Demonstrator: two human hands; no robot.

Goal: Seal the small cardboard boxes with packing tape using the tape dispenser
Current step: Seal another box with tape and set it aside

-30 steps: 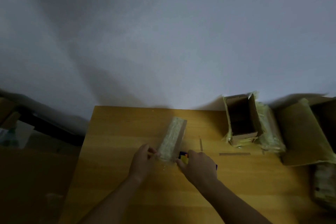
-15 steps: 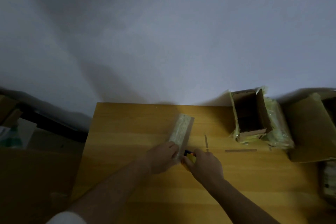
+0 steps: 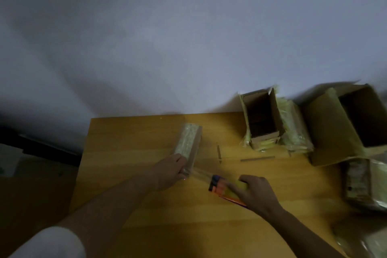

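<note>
Box point(image 3: 188, 142) under left hand point(image 3: 167, 172); dispenser point(image 3: 222, 188) in right hand point(image 3: 255, 192)

Both arms reach forward over the table. The left hand point(image 3: 167, 170) is bent around the near end of the box point(image 3: 188, 142), holding it. The right hand point(image 3: 254, 191) grips the tape dispenser point(image 3: 218, 184), fingers curled over it.
</note>
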